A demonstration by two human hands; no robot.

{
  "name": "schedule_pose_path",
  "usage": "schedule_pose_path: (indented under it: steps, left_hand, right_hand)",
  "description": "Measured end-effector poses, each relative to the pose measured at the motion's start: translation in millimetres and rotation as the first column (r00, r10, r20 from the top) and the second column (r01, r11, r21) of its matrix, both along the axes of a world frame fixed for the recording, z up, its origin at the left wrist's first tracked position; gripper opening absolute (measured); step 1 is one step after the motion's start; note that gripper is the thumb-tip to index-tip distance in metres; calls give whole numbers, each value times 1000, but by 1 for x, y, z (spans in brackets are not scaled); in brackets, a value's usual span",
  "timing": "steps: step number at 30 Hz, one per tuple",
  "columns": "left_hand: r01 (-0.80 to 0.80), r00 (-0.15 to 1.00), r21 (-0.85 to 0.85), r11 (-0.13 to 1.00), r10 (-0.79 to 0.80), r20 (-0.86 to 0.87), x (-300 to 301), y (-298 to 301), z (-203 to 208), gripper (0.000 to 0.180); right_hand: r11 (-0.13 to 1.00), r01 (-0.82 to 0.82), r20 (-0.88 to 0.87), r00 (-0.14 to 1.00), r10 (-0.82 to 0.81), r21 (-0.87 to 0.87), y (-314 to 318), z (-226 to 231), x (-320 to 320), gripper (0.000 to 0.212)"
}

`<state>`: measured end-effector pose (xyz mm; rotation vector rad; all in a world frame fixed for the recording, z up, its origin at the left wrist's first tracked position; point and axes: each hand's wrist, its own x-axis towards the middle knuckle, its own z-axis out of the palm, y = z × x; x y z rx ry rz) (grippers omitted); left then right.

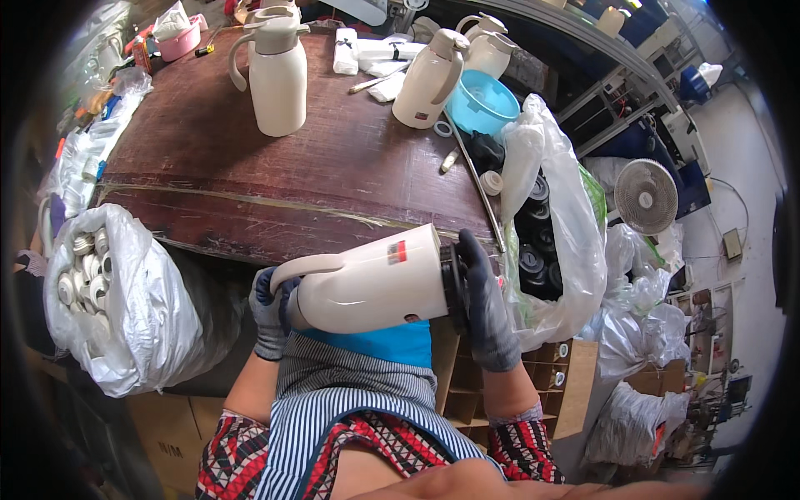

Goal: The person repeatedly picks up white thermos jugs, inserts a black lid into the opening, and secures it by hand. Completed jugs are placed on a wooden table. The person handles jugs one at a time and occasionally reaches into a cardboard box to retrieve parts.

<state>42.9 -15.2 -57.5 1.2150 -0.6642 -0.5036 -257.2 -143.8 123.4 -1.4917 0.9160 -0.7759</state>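
Note:
A cream vacuum jug [371,287] lies on its side in front of my body, its base turned to the right. My gloved left hand [268,312] is closed round its neck end, by the handle [307,266]. A black round base piece [452,287] sits at the jug's bottom end, tilted slightly away from the body at its top edge. My gloved right hand [487,304] grips this piece, palm against its outer face. Part of the fingers is hidden behind it.
On the brown table [192,150] stand other cream jugs [278,83] and a blue basin [483,102]. A plastic bag of black round parts [533,258] is at the right. A white sack of pale parts [150,308] stands at the left, and a fan [646,197] farther right.

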Motion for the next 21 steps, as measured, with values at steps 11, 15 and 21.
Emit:
schedule_pose_path:
  steps: [11, 15, 21]
  left_hand:
    - [256, 885, 11, 967, -230, -406, -14, -10, -28, 22]
    - [284, 781, -182, 941, -337, -526, -12, -9, -36, 10]
    - [298, 860, -103, 949, -314, -403, -13, -9, -28, 21]
  right_hand:
    - [715, -503, -444, 846, 293, -485, 10, 66, 17, 124]
    - [998, -63, 283, 957, 58, 6, 26, 73, 41, 121]
    - [758, -408, -512, 851, 115, -509, 9, 45, 34, 95]
